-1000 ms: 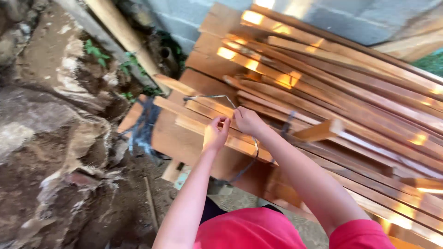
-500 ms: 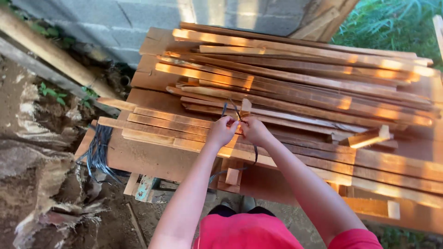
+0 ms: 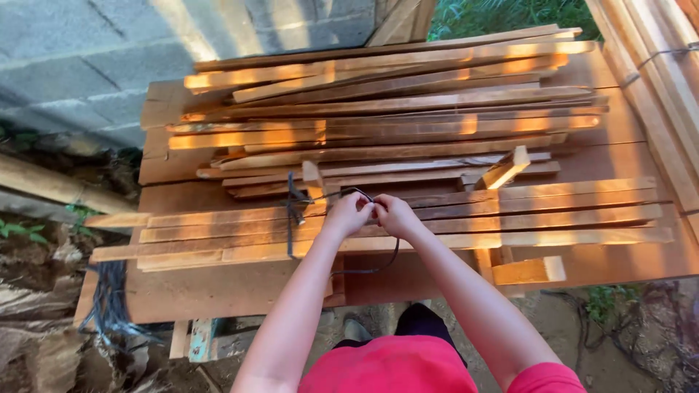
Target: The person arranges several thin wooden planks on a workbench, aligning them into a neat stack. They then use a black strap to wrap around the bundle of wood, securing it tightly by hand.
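My left hand and my right hand meet knuckle to knuckle over a bundle of thin wooden slats lying on a wooden table. Both hands pinch a thin dark cord. The cord loops around the near slats at the left of my hands, and a slack end hangs down below my right wrist. A short slat end sticks up just beyond the cord.
A larger heap of long slats fills the table behind. More bound planks lean at the right. A grey block wall stands at the back left. Dark cords dangle off the table's left corner above rubble.
The view has swung from the rubble at the left onto the table. My hands have come together and hold the cord tighter above the near slats.
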